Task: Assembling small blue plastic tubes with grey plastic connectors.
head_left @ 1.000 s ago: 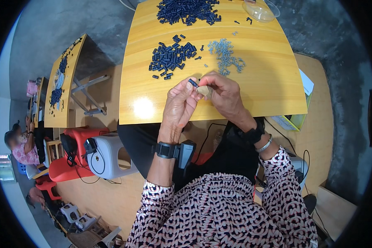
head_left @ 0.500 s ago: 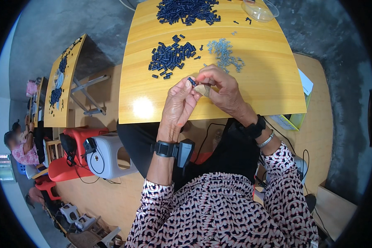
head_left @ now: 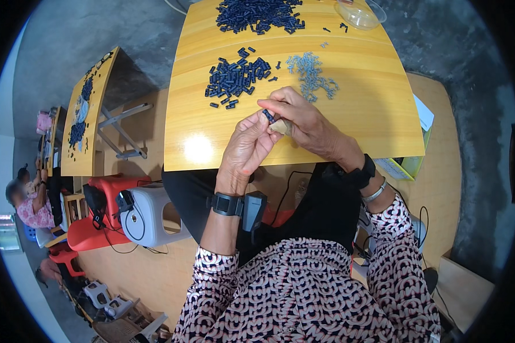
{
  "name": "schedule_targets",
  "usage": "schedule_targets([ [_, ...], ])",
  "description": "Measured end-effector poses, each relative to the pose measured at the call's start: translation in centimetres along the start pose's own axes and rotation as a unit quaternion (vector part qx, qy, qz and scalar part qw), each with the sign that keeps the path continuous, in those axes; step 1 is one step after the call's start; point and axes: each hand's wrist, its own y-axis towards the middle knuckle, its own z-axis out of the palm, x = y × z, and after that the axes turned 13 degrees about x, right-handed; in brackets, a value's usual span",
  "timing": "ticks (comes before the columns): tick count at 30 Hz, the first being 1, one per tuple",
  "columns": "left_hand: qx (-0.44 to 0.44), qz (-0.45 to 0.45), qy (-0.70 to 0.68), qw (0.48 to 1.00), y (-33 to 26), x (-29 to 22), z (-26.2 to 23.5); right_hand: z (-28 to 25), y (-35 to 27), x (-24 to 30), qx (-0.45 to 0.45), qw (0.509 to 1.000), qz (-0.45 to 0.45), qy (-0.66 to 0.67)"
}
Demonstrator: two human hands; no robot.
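Both hands pinch one small dark blue piece [head_left: 268,116] — left hand [head_left: 247,147], right hand [head_left: 301,119] — just nearer the person than the dark blue pile [head_left: 234,77]. A loose fingertip grip could drop it onto the tabletop [head_left: 360,114].

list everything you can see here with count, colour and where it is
small part: one, dark blue, pinched between both hands' fingertips
near pile: many dark blue parts, table centre
far pile: many dark blue parts, table's far edge
pale pile: many light blue-grey parts, right of near pile
bowl: one, clear, far right corner
table: one, yellow wood
second table: one, yellow, left, with dark parts
stools: red, lower left
white device: one, beside stools
other person: one, far left
left hand: wrist band, black
right hand: wrist band, black
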Motion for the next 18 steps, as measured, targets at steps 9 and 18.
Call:
schedule_targets([
  [9,0.012,-0.006,0.006,1.0,0.1,0.14,-0.27,-0.17,-0.08,0.19,0.023,0.999,0.027,0.03],
  [18,0.004,-0.025,0.011,1.0,-0.08,-0.15,-0.53,-0.25,-0.08,0.4,0.013,0.997,0.054,0.051],
])
